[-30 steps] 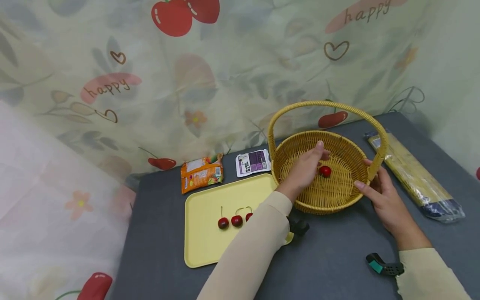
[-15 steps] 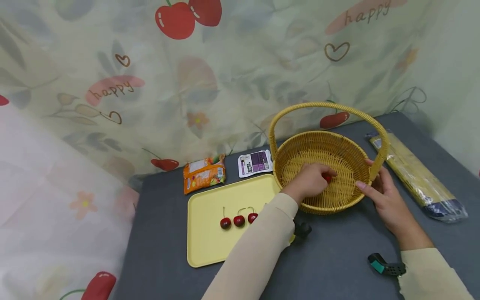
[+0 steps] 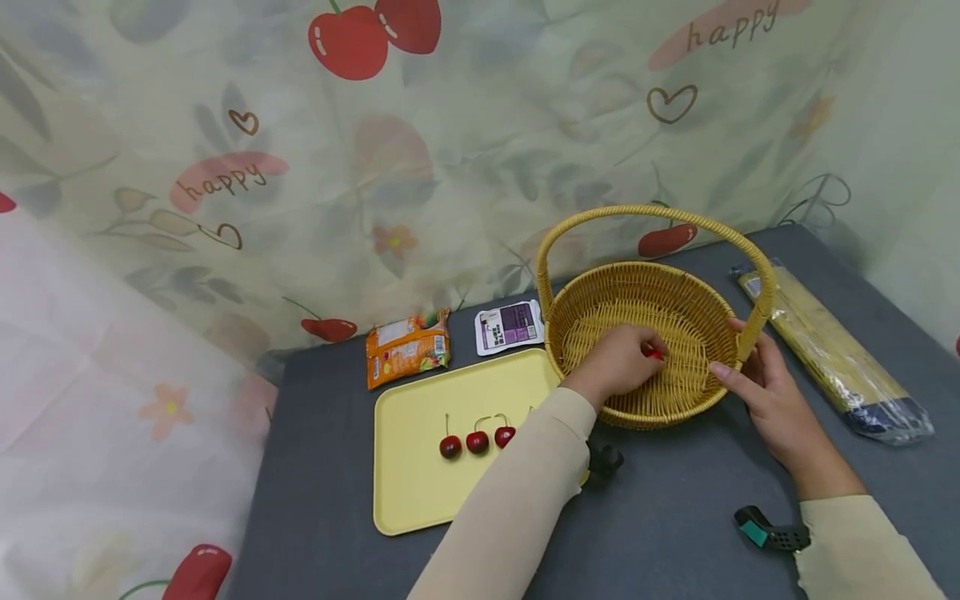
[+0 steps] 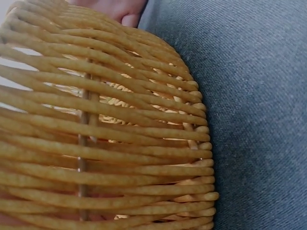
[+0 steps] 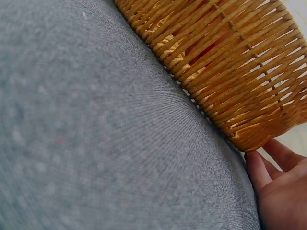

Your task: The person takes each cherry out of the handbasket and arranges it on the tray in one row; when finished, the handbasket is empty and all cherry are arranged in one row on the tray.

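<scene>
My left hand (image 3: pixel 618 358) reaches down into a woven yellow wicker basket (image 3: pixel 637 283), its fingers curled around a red cherry (image 3: pixel 654 354) near the basket floor. The fingers hide most of that cherry. At the basket's right side, my right hand (image 3: pixel 761 396) grips the rim by the foot of the tall arched handle (image 3: pixel 652 210), thumb to the near side. The right wrist view shows fingertips (image 5: pixel 259 167) against the outer wicker wall (image 5: pixel 249 62). Close-up wicker (image 4: pixel 105 139) fills much of the left wrist view.
Several dark red cherries with stems (image 3: pixel 477 442) lie on a pale yellow tray (image 3: pixel 412 500), partly hidden by the left sleeve. Behind it are an orange snack packet (image 3: pixel 408 348) and a white-and-purple packet (image 3: pixel 508 327). A long clear-wrapped yellow pack (image 3: pixel 832 350) lies at right.
My left hand has lowered from above the basket floor onto the cherry and its fingers have closed around it. My right hand has stayed on the basket rim.
</scene>
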Motion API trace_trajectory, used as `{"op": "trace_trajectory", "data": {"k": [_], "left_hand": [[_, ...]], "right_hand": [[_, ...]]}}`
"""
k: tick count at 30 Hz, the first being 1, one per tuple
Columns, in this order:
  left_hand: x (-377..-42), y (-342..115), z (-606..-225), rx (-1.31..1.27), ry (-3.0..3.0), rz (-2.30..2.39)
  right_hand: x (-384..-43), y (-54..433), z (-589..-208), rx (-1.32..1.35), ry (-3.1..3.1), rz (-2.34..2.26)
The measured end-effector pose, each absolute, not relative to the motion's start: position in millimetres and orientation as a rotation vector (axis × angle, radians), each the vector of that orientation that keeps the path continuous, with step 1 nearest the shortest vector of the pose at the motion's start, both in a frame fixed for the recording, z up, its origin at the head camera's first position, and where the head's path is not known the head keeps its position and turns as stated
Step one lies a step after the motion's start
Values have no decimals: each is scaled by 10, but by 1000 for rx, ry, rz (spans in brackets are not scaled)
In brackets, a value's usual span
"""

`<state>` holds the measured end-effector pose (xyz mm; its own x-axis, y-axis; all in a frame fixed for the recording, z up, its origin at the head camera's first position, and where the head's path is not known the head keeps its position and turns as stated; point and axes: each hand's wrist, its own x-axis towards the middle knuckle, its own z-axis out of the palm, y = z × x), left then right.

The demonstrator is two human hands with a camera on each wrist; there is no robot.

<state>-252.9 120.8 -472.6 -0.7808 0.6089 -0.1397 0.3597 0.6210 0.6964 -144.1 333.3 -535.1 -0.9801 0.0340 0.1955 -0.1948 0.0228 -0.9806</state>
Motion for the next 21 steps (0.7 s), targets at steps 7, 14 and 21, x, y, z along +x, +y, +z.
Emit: {"op": "trace_trajectory", "data": {"k": [7,14,21], "left_hand": [[-2509,1198,-4714,749,2473,1136],[-2500,1191,-4685,669,2414,1289],[-2473,1169,-4662,671,2385,1381]], "right_hand": [[-1438,3331,-5350,177,-2106,2091],[-1436,3334,-5344,161,-2141,2069],[-1439,3335,-5345,160,-2139,2065]]}}
